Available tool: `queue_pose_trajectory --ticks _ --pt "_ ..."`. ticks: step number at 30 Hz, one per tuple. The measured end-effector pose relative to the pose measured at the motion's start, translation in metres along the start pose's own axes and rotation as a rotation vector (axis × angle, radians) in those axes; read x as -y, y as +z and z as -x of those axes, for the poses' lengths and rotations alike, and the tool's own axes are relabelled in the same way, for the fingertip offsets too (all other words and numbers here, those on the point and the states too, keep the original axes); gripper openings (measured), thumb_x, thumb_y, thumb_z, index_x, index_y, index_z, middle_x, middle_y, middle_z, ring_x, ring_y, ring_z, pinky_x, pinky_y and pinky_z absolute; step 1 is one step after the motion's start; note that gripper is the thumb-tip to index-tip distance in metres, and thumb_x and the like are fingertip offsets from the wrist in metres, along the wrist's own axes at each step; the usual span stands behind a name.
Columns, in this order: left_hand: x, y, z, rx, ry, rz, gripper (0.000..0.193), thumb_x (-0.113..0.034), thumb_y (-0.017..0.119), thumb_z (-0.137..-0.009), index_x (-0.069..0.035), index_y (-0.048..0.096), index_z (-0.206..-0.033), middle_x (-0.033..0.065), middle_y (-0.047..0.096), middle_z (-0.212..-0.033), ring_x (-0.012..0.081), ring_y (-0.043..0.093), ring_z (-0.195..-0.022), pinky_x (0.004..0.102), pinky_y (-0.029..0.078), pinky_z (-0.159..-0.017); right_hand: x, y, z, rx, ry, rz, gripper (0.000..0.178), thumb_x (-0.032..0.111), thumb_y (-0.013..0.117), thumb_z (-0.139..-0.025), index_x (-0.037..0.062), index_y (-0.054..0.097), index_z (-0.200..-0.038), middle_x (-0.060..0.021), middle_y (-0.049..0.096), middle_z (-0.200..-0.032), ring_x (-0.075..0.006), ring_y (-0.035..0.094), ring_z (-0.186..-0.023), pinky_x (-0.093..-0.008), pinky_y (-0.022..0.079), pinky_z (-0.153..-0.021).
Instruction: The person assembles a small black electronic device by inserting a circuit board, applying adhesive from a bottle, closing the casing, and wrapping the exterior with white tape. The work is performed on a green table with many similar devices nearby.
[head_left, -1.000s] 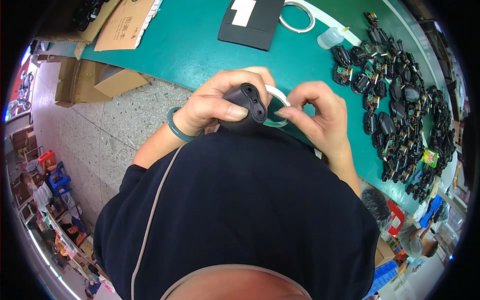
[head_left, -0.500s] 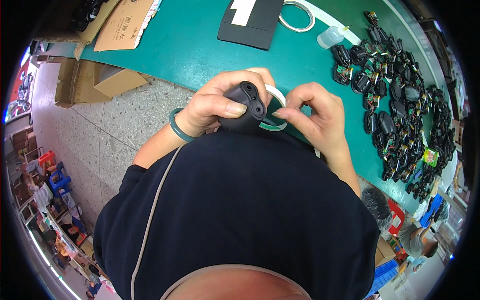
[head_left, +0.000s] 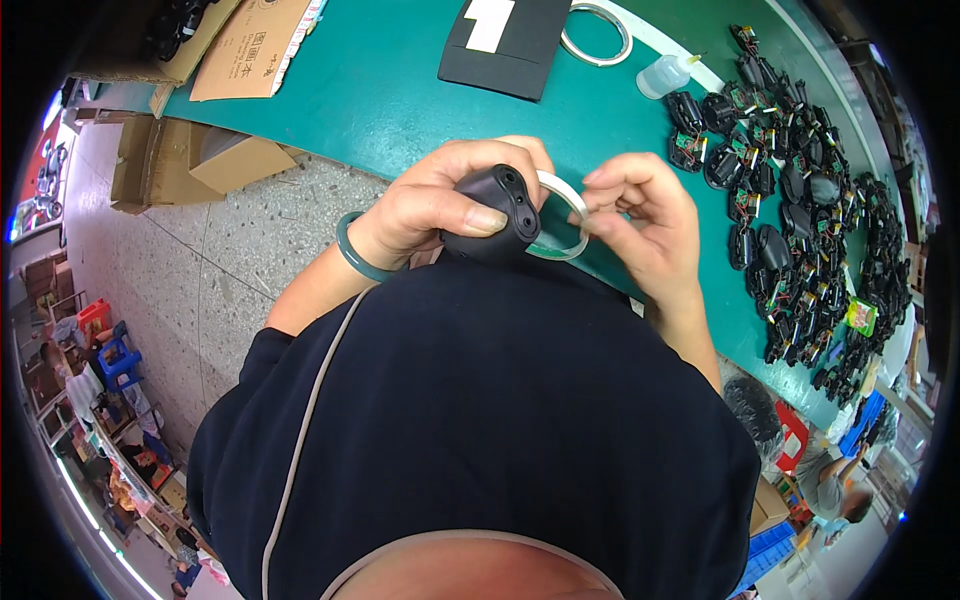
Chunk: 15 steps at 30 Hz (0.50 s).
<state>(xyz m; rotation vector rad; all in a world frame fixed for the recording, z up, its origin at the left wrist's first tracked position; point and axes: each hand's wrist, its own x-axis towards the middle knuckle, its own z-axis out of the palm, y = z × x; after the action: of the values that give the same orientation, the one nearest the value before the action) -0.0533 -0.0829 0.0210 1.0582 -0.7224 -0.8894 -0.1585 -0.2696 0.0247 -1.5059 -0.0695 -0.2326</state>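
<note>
My left hand (head_left: 440, 200) grips a black plastic housing (head_left: 488, 215) with a rounded body. Its figure-eight end face, which has small round holes, points to the right. Just beyond the housing, a narrow roll of white tape (head_left: 566, 190) stands out on its right side, partly hidden by it; the left fingers behind are hidden too. At the roll's right edge, the thumb and a finger of my right hand (head_left: 645, 215) close together, while the index finger is lifted and bent. Whether a loose tape end lies between them is too small to see.
On the green table (head_left: 390, 110) lie a black sheet (head_left: 500, 60) with a white patch, another tape roll (head_left: 597, 35) and a clear dropper bottle (head_left: 665, 75). Many opened black housings with circuit boards (head_left: 780, 200) cover the right side. Cardboard boxes (head_left: 240, 165) stand at left.
The housing has shifted slightly right and turned a little. The tape roll also sits farther right. My right hand has moved slightly right, and its index finger has lifted off the roll.
</note>
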Motion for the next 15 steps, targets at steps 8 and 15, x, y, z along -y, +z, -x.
queue_pose_trajectory --ticks 8,15 --pt "-0.006 -0.004 0.0 0.024 -0.029 -0.126 0.047 -0.047 0.064 -0.061 -0.002 0.061 -0.076 0.0103 0.054 -0.081 0.0189 0.051 -0.074 0.0291 0.038 -0.068 0.02 -0.017 -0.013 0.185 -0.212 0.578 0.012 0.002 0.071 -0.079 0.0025 0.068 -0.09 -0.0073 0.066 -0.08 -0.0166 0.065 -0.07 -0.0255 0.049 -0.06" --pt "-0.01 -0.003 -0.003 0.071 -0.072 -0.146 0.047 -0.045 0.064 -0.061 -0.001 0.062 -0.078 0.0099 0.054 -0.081 0.0194 0.052 -0.076 0.0291 0.038 -0.069 0.024 -0.021 -0.016 0.276 -0.192 0.664 0.012 0.007 0.071 -0.078 0.005 0.067 -0.089 -0.0079 0.065 -0.079 -0.0236 0.065 -0.072 -0.0318 0.05 -0.063"
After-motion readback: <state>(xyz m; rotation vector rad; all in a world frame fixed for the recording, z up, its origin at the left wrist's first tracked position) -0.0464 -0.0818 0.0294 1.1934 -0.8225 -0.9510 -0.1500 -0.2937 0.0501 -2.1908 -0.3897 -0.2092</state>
